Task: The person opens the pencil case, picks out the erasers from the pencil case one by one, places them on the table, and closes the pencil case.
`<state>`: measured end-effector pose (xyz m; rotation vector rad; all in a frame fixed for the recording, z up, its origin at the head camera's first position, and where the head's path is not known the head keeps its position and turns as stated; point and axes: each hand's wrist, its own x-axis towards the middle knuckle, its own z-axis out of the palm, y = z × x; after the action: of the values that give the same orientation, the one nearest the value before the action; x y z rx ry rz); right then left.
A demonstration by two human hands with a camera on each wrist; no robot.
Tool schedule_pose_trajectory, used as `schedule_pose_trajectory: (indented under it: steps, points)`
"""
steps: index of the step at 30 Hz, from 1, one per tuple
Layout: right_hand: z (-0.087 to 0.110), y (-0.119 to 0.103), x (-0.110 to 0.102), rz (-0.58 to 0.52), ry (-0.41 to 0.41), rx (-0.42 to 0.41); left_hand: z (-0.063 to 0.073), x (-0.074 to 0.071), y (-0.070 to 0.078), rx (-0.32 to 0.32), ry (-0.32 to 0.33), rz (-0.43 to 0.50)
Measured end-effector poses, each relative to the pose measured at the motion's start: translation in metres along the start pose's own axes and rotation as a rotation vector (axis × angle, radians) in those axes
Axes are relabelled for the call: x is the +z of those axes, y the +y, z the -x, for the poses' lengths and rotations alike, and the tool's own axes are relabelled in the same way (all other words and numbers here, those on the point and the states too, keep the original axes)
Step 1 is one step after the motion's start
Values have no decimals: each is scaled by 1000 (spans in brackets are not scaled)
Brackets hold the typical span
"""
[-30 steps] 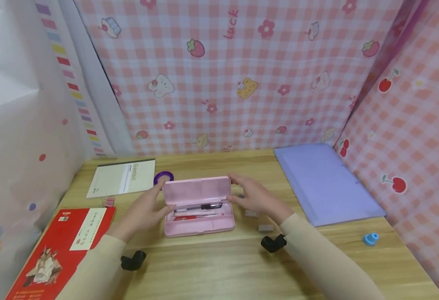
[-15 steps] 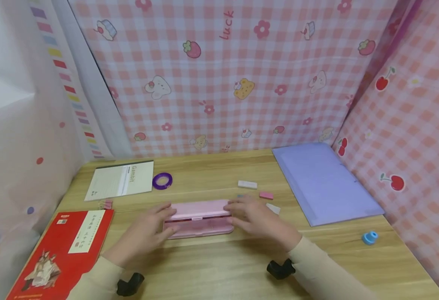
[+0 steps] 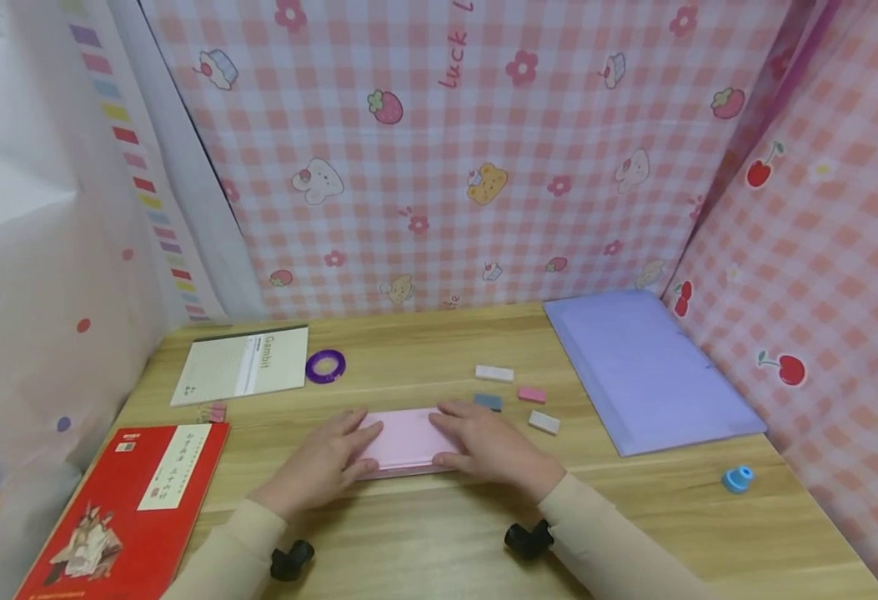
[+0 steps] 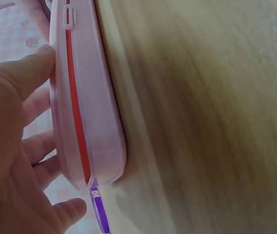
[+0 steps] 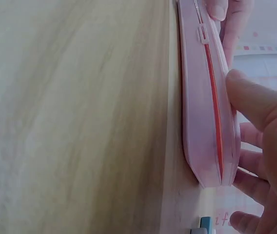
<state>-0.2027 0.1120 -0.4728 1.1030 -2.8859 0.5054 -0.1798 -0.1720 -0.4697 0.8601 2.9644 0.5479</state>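
A pink pencil case (image 3: 406, 437) lies on the table in front of me, its lid lowered over the base. In both wrist views a thin red strip shows along the seam beside the front clasp (image 4: 69, 17). My left hand (image 3: 322, 467) rests on the left end of the lid, thumb at the front edge and fingers spread over the top. On the right end, my right hand (image 3: 494, 450) presses the same way, its thumb (image 5: 248, 95) against the lid's edge in the right wrist view. The pens inside are hidden.
Several small erasers (image 3: 532, 394) lie behind my right hand. A purple tape roll (image 3: 325, 367), a notebook (image 3: 243, 367), a pink binder clip (image 3: 217, 412) and a red book (image 3: 138, 500) are leftward. Rightward are a purple folder (image 3: 652, 375) and a small blue piece (image 3: 738, 478).
The pencil case's lid has swung down from upright, covering the pens. Both hands came down and forward with it and now lie on top. The erasers behind it have come into view.
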Motion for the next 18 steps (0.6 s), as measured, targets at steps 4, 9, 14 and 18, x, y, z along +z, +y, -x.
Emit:
schedule_pose_trajectory:
  steps: [4, 9, 14, 18]
  points:
    - [0, -2, 1, 15, 7, 0, 0, 2, 2, -30, -9, -7]
    - [0, -7, 3, 14, 17, 20, 3, -1, 7, -73, -24, -13]
    - [0, -10, 2, 10, 17, 42, 3, -3, 10, -94, -27, -20]
    - [2, -8, 3, -18, 20, 36, 6, -1, 8, -78, 6, -41]
